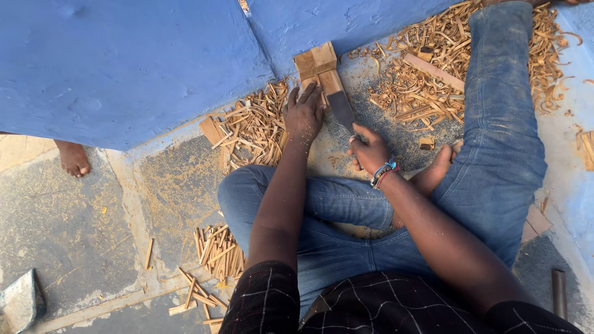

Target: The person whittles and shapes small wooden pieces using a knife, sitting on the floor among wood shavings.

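Head view: a stiff, light wood piece (312, 83) is pressed by the flat open left hand (303, 114) beside the wall, while a blade (341, 110), probably sharp, is gripped at its handle by the closed right hand (368, 151).

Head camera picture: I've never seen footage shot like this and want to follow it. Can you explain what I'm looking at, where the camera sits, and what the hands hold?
There is no machine here. The single picture comes from a camera worn on a person's head, looking down at their own arms and jeans-clad legs as they sit on the ground beside a blue wall. The left hand presses down on a wooden block standing against the wall. The right hand, with a beaded bracelet at the wrist, grips the handle of a broad metal blade whose tip rests by the block. Wood shavings and sawdust cover the ground, and a bundle of thin cut sticks lies by the left knee. The bare foot at far left belongs to someone else.
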